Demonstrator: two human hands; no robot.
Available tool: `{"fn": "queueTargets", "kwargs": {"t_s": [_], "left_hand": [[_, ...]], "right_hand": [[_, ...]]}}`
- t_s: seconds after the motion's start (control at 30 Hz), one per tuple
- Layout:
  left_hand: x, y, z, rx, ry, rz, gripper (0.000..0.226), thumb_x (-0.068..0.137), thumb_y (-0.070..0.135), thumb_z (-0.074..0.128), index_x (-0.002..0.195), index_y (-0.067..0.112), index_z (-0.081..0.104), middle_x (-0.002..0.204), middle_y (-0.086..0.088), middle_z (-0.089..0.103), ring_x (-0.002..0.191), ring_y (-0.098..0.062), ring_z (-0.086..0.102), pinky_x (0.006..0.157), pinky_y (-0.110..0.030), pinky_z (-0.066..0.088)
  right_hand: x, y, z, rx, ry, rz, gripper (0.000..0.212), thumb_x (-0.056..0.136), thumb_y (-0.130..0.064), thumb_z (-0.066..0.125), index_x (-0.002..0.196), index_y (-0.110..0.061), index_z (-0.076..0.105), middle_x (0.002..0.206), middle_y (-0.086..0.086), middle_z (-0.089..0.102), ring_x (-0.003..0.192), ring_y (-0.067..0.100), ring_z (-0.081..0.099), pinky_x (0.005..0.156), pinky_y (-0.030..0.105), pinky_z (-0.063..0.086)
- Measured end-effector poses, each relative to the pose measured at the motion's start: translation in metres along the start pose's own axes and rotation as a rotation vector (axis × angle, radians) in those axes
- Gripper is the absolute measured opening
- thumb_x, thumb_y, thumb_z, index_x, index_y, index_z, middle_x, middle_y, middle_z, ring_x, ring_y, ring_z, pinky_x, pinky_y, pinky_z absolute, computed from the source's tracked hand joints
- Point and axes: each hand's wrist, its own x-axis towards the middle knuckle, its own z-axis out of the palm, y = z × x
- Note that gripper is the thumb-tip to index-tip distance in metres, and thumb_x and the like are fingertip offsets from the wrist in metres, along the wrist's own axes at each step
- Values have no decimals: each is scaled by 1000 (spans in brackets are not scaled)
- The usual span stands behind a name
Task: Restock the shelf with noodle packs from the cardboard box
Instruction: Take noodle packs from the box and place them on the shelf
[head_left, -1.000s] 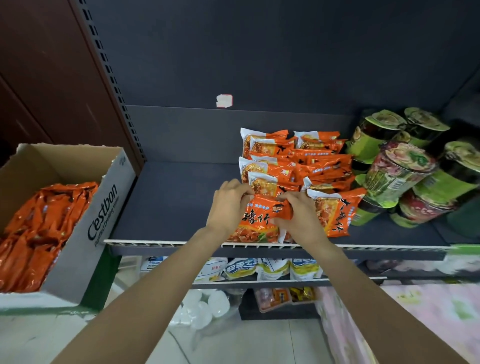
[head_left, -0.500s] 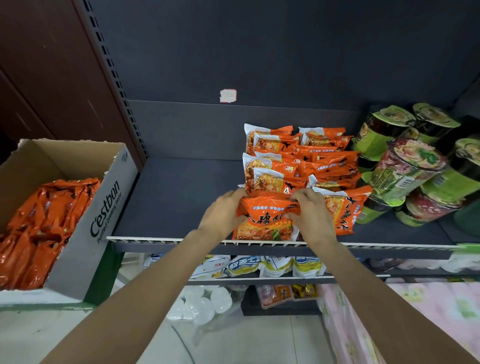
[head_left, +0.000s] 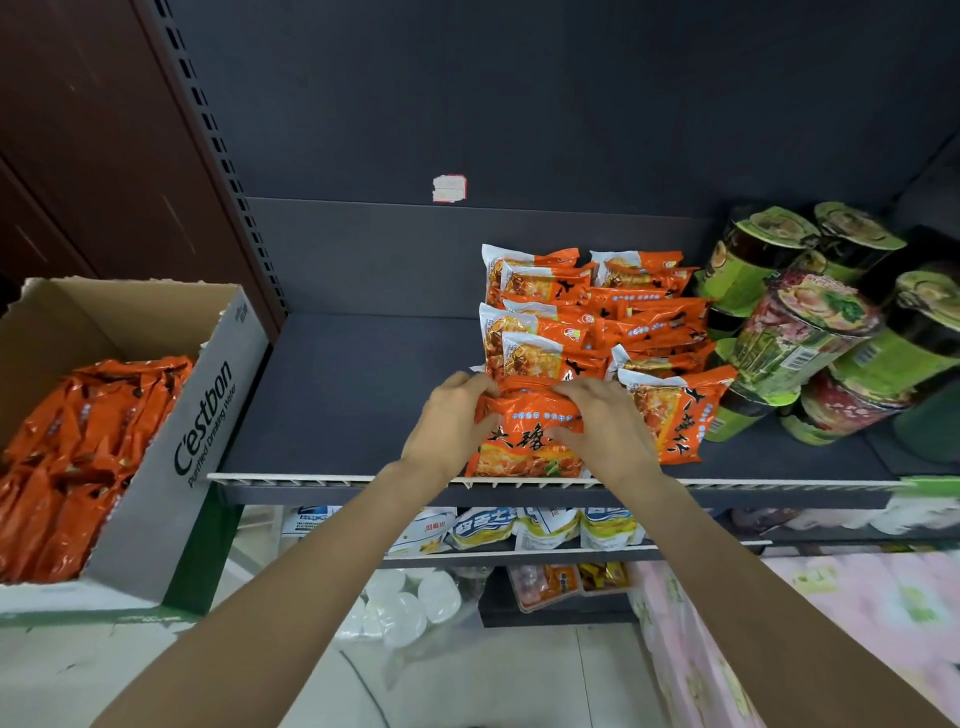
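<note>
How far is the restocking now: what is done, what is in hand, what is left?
Done: orange packs already stand in rows on the shelf. In hand: left hand and right hand hold one front pack there. Left: many packs remain in the cardboard box.

You are facing a dark grey back panel (head_left: 519, 104) bearing one small white label with a red edge (head_left: 449, 187). To its left stands a slotted upright (head_left: 218, 150), then a dark reddish-brown wall panel (head_left: 88, 130). Below you, the floor (head_left: 519, 670) is pale tile. A clear bag of white round items (head_left: 400, 608) lies on it. At lower right, a pink floral covering (head_left: 857, 613) spreads across a surface.
</note>
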Motion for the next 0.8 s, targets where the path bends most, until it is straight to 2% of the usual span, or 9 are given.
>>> {"fn": "queueTargets", "kwargs": {"t_s": [0.1, 0.23, 0.33, 0.43, 0.53, 0.6, 0.8], "left_hand": [[3, 6, 6, -36, -7, 1, 23, 87, 12, 65, 109, 14, 61, 106, -4, 54, 85, -13, 53, 75, -19, 46], [8, 7, 5, -63, -67, 6, 29, 85, 12, 67, 113, 15, 58, 112, -4, 59, 92, -14, 57, 80, -22, 50], [7, 6, -1, -66, -61, 25, 34, 87, 22, 65, 119, 19, 54, 116, -1, 56, 101, -15, 57, 85, -28, 51], [4, 5, -3, 132, -15, 127, 36, 94, 30, 52, 130, 22, 51, 131, 3, 47, 115, -16, 47, 95, -34, 45], [4, 3, -3, 349, -115, 195, 42, 99, 33, 41, 141, 27, 39, 148, 6, 36, 133, -16, 34, 107, -37, 31], [4, 3, -4, 410, -166, 181, 44, 100, 32, 39, 144, 28, 33, 149, 5, 35, 137, -16, 30, 109, -36, 28], [9, 7, 1, 521, -198, 145, 45, 101, 29, 36, 146, 26, 29, 151, 3, 32, 137, -19, 29, 108, -39, 28]], "right_hand": [[2, -1, -1, 35, -24, -1, 59, 82, -31, 70, 136, -18, 48, 135, 2, 50, 127, 21, 39, 109, 34, 31], [4, -1, -5, 45, -86, -19, 61, 83, -29, 69, 139, -19, 44, 142, 2, 44, 133, 20, 34, 110, 33, 27], [-2, 1, -3, 51, 6, 6, 57, 85, -23, 68, 137, -21, 46, 144, 3, 36, 136, 20, 27, 111, 34, 29], [-9, 3, 1, 42, 91, 30, 48, 85, -21, 68, 130, -19, 52, 131, 4, 42, 127, 20, 35, 101, 32, 40], [-9, 5, 4, -63, 99, 33, 38, 86, -21, 67, 123, -17, 58, 122, 3, 48, 117, 21, 44, 93, 33, 45], [-7, 3, 4, -115, 104, 43, 37, 87, -19, 65, 124, -19, 59, 121, 3, 51, 117, 21, 45, 95, 36, 42], [-3, -1, 7, -212, 76, 57, 45, 88, -7, 60, 130, -20, 53, 125, 3, 51, 122, 22, 42, 99, 36, 38]]}}
